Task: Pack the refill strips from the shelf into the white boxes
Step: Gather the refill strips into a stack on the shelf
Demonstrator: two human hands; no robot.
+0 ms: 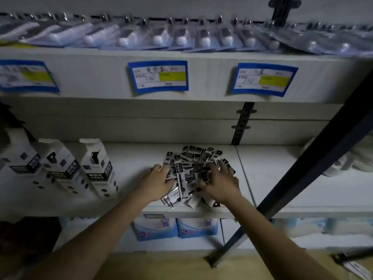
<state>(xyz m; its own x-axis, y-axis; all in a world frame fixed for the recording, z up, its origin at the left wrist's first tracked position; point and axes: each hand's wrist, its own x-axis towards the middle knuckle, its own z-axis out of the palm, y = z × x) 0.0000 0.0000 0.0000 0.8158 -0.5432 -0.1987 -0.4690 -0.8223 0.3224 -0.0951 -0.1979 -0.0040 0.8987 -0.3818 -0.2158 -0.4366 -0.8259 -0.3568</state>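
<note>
Three tall white boxes (94,168) of printed card stand at the left of the pale shelf (272,190), top flaps up; the left hand (156,183) lies on the left edge of a loose heap of refill strips (191,168), slim, glossy, black-and-white; its fingers look fairly straight; the right hand (221,183), fingers spread and bent, presses the heap's right side; whether either pinches a strip is unclear.

3 blue price labels (158,76) on shelf edge; blister packs (181,40) above; blue packages (155,229) below.
</note>
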